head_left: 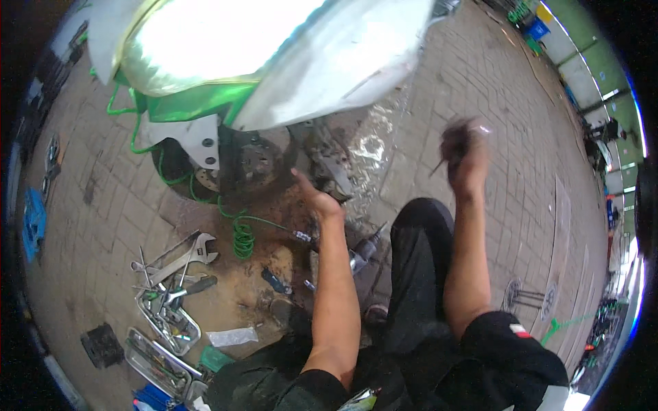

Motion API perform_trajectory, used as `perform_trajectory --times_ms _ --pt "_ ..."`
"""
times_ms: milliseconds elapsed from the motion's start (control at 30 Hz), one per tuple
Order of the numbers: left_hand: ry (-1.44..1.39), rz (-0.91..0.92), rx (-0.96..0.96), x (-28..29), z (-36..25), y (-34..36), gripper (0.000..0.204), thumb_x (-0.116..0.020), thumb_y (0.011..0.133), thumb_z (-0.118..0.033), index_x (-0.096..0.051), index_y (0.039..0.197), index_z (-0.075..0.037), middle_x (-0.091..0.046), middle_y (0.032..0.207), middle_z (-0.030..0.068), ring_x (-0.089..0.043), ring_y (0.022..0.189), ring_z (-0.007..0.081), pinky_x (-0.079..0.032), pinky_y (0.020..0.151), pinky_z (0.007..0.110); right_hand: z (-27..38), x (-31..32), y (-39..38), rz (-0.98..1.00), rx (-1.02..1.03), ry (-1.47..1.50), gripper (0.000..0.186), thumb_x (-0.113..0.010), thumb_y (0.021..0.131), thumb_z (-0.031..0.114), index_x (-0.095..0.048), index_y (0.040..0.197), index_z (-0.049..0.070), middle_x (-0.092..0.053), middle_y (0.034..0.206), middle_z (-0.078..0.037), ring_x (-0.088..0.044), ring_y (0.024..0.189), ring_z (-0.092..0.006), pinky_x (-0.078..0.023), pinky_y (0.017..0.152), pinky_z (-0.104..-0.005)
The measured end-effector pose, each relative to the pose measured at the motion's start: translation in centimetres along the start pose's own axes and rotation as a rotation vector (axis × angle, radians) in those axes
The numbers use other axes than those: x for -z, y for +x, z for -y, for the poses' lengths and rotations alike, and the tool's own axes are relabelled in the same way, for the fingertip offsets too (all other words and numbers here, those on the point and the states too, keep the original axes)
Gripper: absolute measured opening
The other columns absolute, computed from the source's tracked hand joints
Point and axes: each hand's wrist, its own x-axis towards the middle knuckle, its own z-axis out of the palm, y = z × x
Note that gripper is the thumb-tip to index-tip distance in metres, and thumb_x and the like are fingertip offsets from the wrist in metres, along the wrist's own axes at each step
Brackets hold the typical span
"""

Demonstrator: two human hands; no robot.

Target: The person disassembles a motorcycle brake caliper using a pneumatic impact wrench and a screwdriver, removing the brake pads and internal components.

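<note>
My left hand (319, 198) reaches in beside the wheel (236, 168) and its perforated brake disc, below a white and green vehicle body (329, 82). One finger is stretched toward the upper left; the others are mostly hidden. A dark metal assembly (332, 168) sits right against this hand. Off to the right, my right hand (467, 157) is raised over the paving and smeared by motion. It is closed around something dark, from which a thin rod sticks out at the lower left; its kind is unclear.
A coiled green air hose (242, 236) leads toward a pistol-shaped air tool (363, 252) near my knee. Left lie an adjustable wrench (188, 259), metal trays (154, 363) of hand tools and a black cylindrical part (102, 345). A blue plastic piece (33, 222) rests farther left.
</note>
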Motion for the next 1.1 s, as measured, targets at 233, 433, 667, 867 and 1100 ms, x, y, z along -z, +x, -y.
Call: perform_trajectory --times_ms 233,433,667,867,1100 --pt "0.145 0.134 0.084 -0.6 -0.5 -0.4 0.087 -0.035 0.095 -0.064 -0.017 0.150 0.001 -0.019 0.157 0.0122 -0.018 0.144 0.0240 -0.011 0.117 0.035 -4.9 -5.0 -4.3 1.034 0.236 -1.055 0.038 -0.076 0.077 0.036 -0.062 0.086 0.002 -0.064 0.080 -0.019 -0.063 0.074 -0.0374 -0.047 0.064 -0.0451" --pt "0.151 0.277 0.092 -0.3 -1.0 -0.1 0.084 -0.038 0.094 -0.065 -0.030 0.147 0.000 -0.035 0.149 0.0086 -0.035 0.134 0.0243 -0.022 0.113 0.036 -6.2 -4.5 -5.5 1.155 0.198 -1.306 0.027 -0.064 0.087 0.030 -0.060 0.087 0.004 -0.064 0.082 -0.019 -0.062 0.079 -0.0407 -0.047 0.066 -0.0495" --pt "0.292 0.198 0.078 0.8 -0.8 0.0 0.080 -0.037 0.096 -0.061 -0.037 0.142 0.003 -0.038 0.147 0.0123 -0.035 0.134 0.0233 -0.023 0.113 0.035 -6.9 -4.1 -5.3 1.258 0.289 -1.157 0.023 -0.059 0.091 0.024 -0.053 0.087 0.002 -0.057 0.077 -0.017 -0.059 0.075 -0.0413 -0.044 0.063 -0.0511" --pt "0.336 0.202 0.060 1.9 -1.1 0.2 0.079 -0.043 0.094 -0.060 -0.038 0.142 0.002 -0.040 0.146 0.0122 -0.037 0.133 0.0243 -0.025 0.112 0.037 -6.4 -4.8 -5.4 1.321 0.354 -0.966 0.022 -0.057 0.093 0.021 -0.051 0.085 0.001 -0.053 0.076 -0.017 -0.057 0.070 -0.0411 -0.042 0.059 -0.0503" --pt "0.469 0.157 -0.023 6.1 -2.0 2.2 0.079 -0.050 0.091 -0.059 -0.039 0.142 0.000 -0.042 0.145 0.0121 -0.040 0.131 0.0255 -0.028 0.111 0.039 -1.6 -2.2 -1.7 1.149 0.516 -0.931 0.012 -0.060 0.087 0.008 -0.052 0.085 -0.001 -0.051 0.074 -0.017 -0.054 0.067 -0.0389 -0.043 0.057 -0.0435"
